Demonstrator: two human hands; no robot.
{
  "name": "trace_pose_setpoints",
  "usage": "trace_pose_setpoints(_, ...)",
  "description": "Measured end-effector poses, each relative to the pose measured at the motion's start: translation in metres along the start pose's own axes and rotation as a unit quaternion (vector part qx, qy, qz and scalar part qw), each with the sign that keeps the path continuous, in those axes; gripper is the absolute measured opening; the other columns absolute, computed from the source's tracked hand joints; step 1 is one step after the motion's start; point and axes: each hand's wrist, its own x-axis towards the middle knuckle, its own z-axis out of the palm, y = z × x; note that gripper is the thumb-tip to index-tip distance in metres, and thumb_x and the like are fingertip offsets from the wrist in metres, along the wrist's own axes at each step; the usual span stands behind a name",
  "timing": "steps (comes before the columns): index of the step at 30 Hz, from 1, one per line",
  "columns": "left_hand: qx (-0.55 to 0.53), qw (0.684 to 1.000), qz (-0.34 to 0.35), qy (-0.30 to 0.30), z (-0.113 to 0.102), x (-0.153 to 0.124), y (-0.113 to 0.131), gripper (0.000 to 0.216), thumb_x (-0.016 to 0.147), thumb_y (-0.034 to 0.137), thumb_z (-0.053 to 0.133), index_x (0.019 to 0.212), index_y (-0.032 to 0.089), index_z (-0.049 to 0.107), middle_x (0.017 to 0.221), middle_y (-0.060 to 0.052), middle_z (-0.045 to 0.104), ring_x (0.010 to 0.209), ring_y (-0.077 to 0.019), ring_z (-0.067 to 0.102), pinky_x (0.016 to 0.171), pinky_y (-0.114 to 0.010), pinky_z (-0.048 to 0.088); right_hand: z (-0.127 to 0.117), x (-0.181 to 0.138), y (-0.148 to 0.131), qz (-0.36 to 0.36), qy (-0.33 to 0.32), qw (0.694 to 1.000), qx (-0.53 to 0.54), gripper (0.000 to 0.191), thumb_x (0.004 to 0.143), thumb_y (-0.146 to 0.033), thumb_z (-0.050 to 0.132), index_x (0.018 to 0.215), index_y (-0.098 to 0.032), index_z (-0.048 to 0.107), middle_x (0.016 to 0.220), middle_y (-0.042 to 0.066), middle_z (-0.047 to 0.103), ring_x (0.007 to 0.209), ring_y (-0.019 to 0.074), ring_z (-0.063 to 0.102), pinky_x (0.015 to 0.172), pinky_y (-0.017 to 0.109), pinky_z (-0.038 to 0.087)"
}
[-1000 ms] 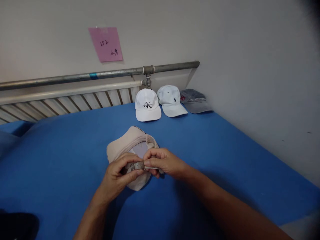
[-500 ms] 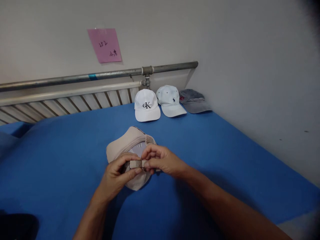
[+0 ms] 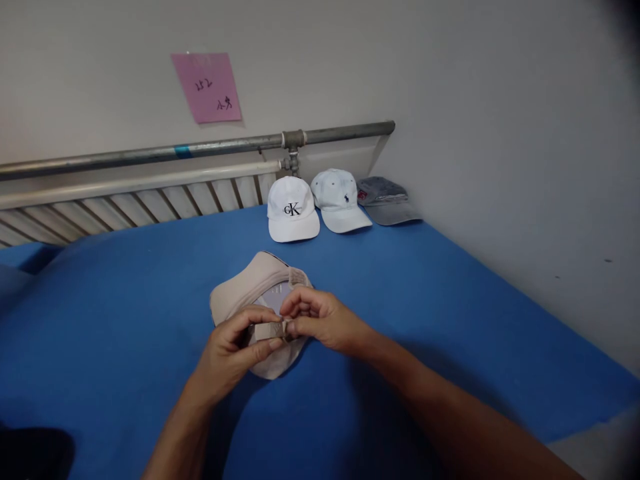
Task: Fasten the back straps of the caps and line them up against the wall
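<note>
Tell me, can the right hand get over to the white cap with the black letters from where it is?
Probably yes. The right hand is pinching the strap of the beige cap, so it would have to let go. Only bare blue sheet lies between it and the white cap.

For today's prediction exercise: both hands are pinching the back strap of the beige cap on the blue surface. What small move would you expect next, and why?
Probably a short pull of the strap through its buckle. The left hand pins the strap against the beige cap, while the right hand pinches its free end right beside it, so only a small tug seems left.
</note>
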Motion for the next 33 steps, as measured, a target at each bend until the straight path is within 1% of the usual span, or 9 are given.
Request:
trace_pose_setpoints(7,-0.017,1.0,-0.013,0.017,-0.004,-0.001,0.006,0.023,0.077,0.021,0.073,0.098,0.026,0.068,0.094,-0.002,0.069,0.09,-0.0178,0.063,0.078,-0.028,0.052,0.0,-0.002,-0.004,0.007,0.005,1.0,-0.01,0.016,0.067,-0.016,0.069,0.082,-0.019,0.061,0.066,-0.006,0.059,0.061,0.0078,0.057,0.06,0.022,0.045)
trace_pose_setpoints(12,-0.015,1.0,-0.021,-0.004,-0.001,0.0,0.006,0.023,0.077,0.02,0.073,0.099,0.026,0.068,0.097,-0.002,0.069,0.094,-0.0174,0.062,0.081,-0.027,0.051,0.003,-0.002,-0.002,0.009,0.004,1.0,0.018,0.017,0.065,-0.018,0.071,0.077,-0.018,0.06,0.064,-0.006,0.06,0.061,0.0081,0.058,0.062,0.023,0.046)
trace_pose_setpoints(17,-0.067,0.995,-0.071,-0.009,-0.003,-0.001,0.008,0.028,0.077,0.022,0.073,0.103,0.025,0.064,0.093,-0.001,0.067,0.085,-0.0149,0.062,0.073,-0.024,0.051,0.004,-0.002,-0.002,-0.007,0.019,1.0,-0.002,0.012,0.067,-0.016,0.067,0.076,-0.018,0.06,0.063,-0.006,0.058,0.06,0.0082,0.056,0.06,0.023,0.044)
trace_pose_setpoints(20,-0.1,0.991,-0.084,-0.02,-0.009,-0.002,0.01,0.024,0.075,0.025,0.075,0.094,0.022,0.061,0.095,-0.001,0.065,0.085,-0.0147,0.06,0.073,-0.023,0.05,0.003,-0.003,-0.003,-0.019,0.04,0.999,-0.03,0.011,0.067,-0.016,0.064,0.075,-0.018,0.058,0.064,-0.006,0.056,0.056,0.0074,0.053,0.057,0.022,0.042)
trace_pose_setpoints(25,-0.051,0.993,-0.092,-0.049,-0.016,-0.003,0.013,0.014,0.089,0.03,0.059,0.079,0.02,0.06,0.098,-0.003,0.063,0.089,-0.0148,0.057,0.076,-0.023,0.046,0.005,-0.006,-0.005,-0.062,0.023,0.993,-0.095,0.008,0.072,-0.019,0.063,0.078,-0.018,0.058,0.068,-0.004,0.058,0.062,0.01,0.055,0.06,0.024,0.044)
trace_pose_setpoints(27,-0.048,0.994,-0.085,-0.048,-0.016,-0.004,0.014,0.014,0.09,0.029,0.057,0.08,0.022,0.061,0.101,-0.002,0.062,0.094,-0.015,0.056,0.079,-0.024,0.045,0.007,-0.009,-0.006,-0.139,0.011,0.971,-0.192,0.015,0.072,-0.021,0.067,0.085,-0.019,0.06,0.077,-0.001,0.062,0.072,0.013,0.058,0.069,0.028,0.047)
trace_pose_setpoints(28,-0.046,0.994,-0.08,-0.05,-0.015,-0.004,0.015,0.013,0.091,0.029,0.056,0.08,0.022,0.062,0.104,-0.002,0.061,0.096,-0.0152,0.056,0.082,-0.024,0.045,0.008,-0.01,-0.006,-0.192,0.009,0.948,-0.252,0.02,0.072,-0.022,0.07,0.09,-0.019,0.062,0.084,0.001,0.064,0.079,0.015,0.059,0.074,0.03,0.047)
trace_pose_setpoints(30,-0.031,0.995,-0.068,-0.061,-0.013,-0.004,0.016,0.014,0.091,0.028,0.056,0.079,0.023,0.063,0.109,-0.003,0.058,0.103,-0.0166,0.054,0.087,-0.026,0.043,0.009,-0.011,-0.005,-0.296,0.016,0.884,-0.36,0.025,0.074,-0.026,0.072,0.097,-0.02,0.062,0.093,0.004,0.066,0.089,0.0179,0.06,0.084,0.035,0.045)
trace_pose_setpoints(33,-0.004,0.997,-0.036,-0.065,-0.01,-0.005,0.019,0.016,0.09,0.026,0.056,0.078,0.022,0.064,0.113,-0.005,0.054,0.113,-0.0198,0.048,0.095,-0.029,0.04,0.012,-0.012,-0.002,-0.385,0.025,0.809,-0.444,0.014,0.084,-0.026,0.063,0.097,-0.019,0.062,0.093,0.005,0.068,0.088,0.0174,0.061,0.086,0.035,0.044)
